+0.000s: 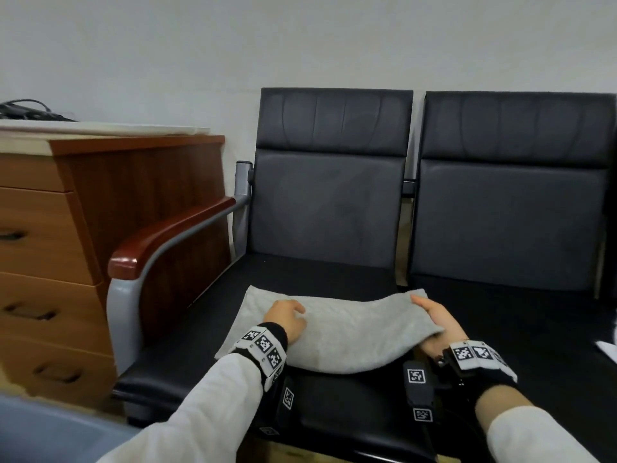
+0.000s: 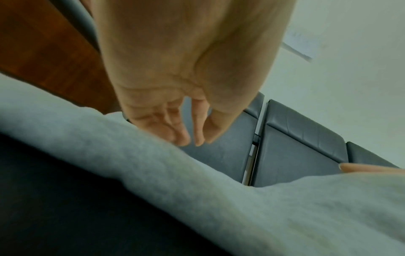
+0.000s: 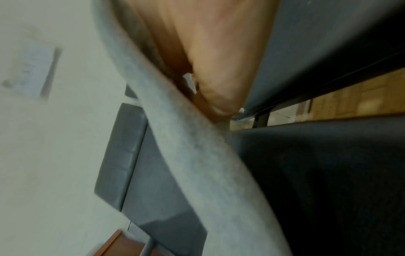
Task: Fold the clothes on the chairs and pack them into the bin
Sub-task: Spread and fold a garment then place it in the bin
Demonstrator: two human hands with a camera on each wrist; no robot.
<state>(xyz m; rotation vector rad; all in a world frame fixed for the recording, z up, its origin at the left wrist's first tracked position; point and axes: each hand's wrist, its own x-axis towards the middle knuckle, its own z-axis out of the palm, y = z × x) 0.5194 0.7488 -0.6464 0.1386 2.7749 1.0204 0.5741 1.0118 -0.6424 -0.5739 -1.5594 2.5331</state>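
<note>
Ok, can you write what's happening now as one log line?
step: folding | item: grey cloth on chair seat | left hand: resting on top | right hand: gripping right edge, lifted | bin: not packed yet

Fuzzy grey cloth garment (image 1: pixel 334 332); smooth leather-look chair (image 1: pixel 329 208); glossy wood armrest (image 1: pixel 167 233).

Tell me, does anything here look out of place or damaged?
Nothing stands out. The folded grey cloth lies on the chair seat; the right hand lifts its right edge, so that side is raised.
</note>
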